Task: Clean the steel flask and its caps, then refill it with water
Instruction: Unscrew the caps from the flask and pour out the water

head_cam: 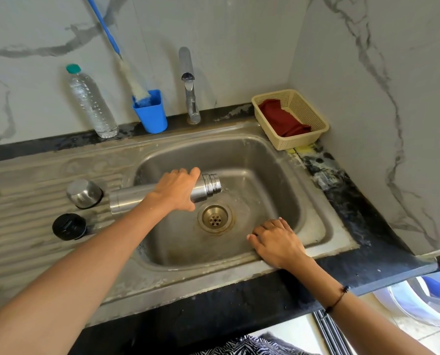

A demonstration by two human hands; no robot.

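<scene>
The left hand [176, 189] hides the steel flask's [126, 198] middle, and the blue brush handle [102, 24] is cut off at the top edge

My left hand [174, 189] is curled in a grip, arm outstretched, while my right hand [275, 240] rests with fingers loosely bent.

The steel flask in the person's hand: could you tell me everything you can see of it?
The cylindrical brushed-steel flask lies almost horizontal over the steel sink, its base above the ribbed draining board, its uncapped threaded neck pointing right over the basin near the brass drain. The left hand grips its upper body, fingers curled round it. Nothing else appears to touch it. Whether water runs from its mouth cannot be told.
</scene>
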